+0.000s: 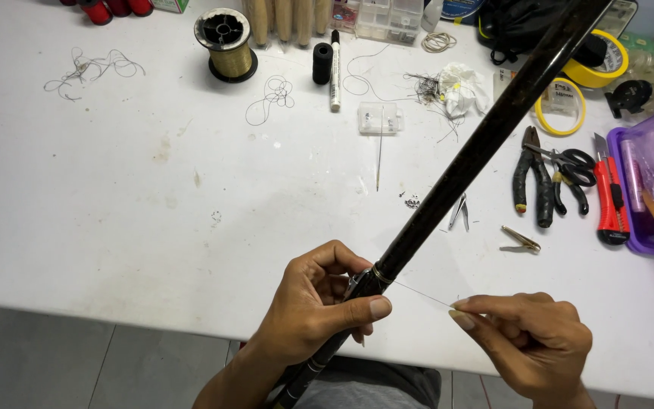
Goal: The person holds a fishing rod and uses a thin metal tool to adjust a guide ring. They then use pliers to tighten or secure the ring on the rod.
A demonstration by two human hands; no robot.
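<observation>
Head | left hand [316,307] grips rod [478,148] | right hand [531,341] pinches thread [421,294] beside it

white table [115,227] | gold thread spool [226,44] | marker [334,70] | pliers [533,178] | scissors [573,168] | red utility knife [610,198]

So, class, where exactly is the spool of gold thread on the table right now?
In the head view, the spool of gold thread stands upright at the far edge of the white table, left of centre, just left of the small black spool and the white marker.
</observation>
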